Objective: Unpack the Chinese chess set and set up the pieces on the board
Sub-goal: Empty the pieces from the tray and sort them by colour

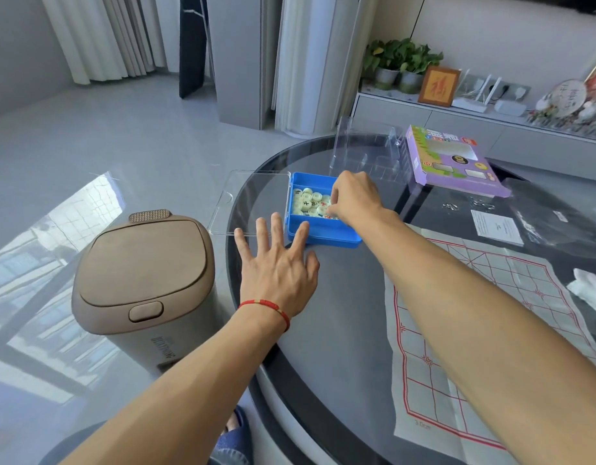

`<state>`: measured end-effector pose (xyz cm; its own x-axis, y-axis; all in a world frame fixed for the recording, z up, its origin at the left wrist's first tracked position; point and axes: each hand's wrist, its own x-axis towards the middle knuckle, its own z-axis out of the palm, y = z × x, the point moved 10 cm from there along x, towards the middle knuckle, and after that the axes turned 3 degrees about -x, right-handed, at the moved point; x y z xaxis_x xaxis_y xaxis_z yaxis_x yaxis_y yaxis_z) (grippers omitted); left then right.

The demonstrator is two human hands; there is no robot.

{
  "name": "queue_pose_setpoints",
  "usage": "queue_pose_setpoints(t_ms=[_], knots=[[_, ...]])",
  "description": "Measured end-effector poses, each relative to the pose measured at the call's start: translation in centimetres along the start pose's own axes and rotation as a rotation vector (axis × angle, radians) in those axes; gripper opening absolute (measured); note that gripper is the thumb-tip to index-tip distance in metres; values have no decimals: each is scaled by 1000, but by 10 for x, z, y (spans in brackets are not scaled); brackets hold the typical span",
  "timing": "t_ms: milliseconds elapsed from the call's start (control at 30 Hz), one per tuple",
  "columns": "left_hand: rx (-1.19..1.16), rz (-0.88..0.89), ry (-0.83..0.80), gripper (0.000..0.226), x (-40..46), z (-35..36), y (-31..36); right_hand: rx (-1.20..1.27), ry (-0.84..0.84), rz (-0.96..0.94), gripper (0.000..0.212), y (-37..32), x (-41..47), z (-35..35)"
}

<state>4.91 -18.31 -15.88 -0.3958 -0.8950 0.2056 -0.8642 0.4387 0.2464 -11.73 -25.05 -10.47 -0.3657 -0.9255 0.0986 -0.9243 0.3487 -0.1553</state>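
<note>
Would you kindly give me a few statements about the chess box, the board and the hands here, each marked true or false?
1. The blue box stands open, its clear lid folded out to the left. True.
2. The right hand rests flat on the paper board. False: it reaches into the box, fingers curled among the chess pieces.
3. The left hand has spread fingers by the box's near wall. True.
4. Pieces already stand on the board. False: none do; all visible pieces are in the box.
5. The purple carton lies beyond the box. True.
</note>
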Motion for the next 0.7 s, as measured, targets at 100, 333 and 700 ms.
queue_pose_setpoints(t_ms=[100, 333, 700], knots=[[-8, 4, -9, 58, 0, 1, 0, -38, -5, -33, 26, -4, 1, -2], [-6, 9, -13, 58, 1, 1, 0, -9, -95, -74, 12, -8, -1, 3], [7, -1, -3, 59, 1, 1, -1, 49, -192, -134, 13, 0, -1, 15]])
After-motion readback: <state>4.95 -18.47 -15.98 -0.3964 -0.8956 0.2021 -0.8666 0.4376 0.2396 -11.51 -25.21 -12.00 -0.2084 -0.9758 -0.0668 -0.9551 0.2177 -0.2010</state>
